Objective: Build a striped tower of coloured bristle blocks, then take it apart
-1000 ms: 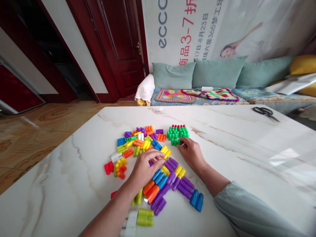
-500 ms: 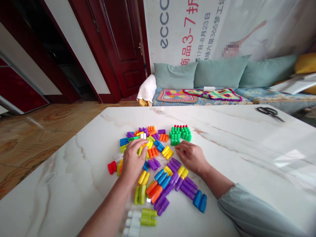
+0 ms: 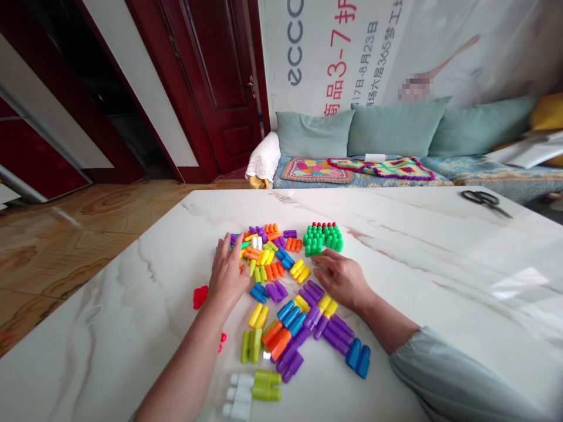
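The loose pile of coloured blocks lies near the middle of the table, and our left hand is at its left side, fingers spread and gripping nothing that we can see. We judge the step in hand to be picking through these pieces; the next move calls for closing finger and thumb on a single block without dragging its neighbours. Just right of the pile stand the green blocks, with red tips behind them. Our right hand is just beside them, fingers bent; we cannot tell whether it pinches anything. Nearer us sits a purple, blue, orange and yellow cluster, and a red block lies left of our left hand. Well apart, at the far right, are black-handled scissors.
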`<state>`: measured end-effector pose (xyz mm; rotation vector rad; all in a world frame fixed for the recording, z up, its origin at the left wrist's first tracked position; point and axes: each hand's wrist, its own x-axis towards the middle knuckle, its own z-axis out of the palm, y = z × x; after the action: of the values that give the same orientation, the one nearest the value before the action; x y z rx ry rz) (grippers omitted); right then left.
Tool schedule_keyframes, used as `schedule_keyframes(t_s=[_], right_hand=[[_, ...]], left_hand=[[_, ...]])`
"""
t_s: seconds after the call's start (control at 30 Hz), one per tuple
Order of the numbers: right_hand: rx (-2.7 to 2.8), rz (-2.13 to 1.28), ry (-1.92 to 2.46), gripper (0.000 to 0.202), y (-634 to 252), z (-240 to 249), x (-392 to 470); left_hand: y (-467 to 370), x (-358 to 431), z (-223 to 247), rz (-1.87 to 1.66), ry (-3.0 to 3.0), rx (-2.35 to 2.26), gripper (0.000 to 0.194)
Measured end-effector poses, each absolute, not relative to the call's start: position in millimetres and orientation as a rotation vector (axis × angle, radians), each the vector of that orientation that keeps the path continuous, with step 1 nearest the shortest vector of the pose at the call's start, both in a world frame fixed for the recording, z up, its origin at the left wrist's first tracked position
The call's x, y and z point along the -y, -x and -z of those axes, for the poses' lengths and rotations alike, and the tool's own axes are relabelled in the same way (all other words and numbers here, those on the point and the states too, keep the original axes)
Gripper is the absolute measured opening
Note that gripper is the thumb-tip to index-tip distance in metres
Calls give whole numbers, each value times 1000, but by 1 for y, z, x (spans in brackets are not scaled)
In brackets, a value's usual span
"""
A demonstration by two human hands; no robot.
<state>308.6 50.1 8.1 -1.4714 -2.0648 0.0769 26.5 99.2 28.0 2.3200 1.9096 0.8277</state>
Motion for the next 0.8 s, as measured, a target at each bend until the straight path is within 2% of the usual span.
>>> schedule_keyframes(t_s=[0.2,0.5,0.7,0.8], right_hand=[[2065,-89,1470,26,-308,-8,-50],[2042,-111,1458,23,-308,-7,-51],[2043,-128,1456,22,-309,-6,-51],[2046,-130,1452,21,-309,-6,-51]], left_hand=[[-22,-102,-30,-517,-2395,-1979,49],[-19,-105,-26,-869,-2391,-1970,31],[-20,-102,-25,-527,-2466,-2008,34],[-21,-102,-25,-498,-2468,-2007,34]])
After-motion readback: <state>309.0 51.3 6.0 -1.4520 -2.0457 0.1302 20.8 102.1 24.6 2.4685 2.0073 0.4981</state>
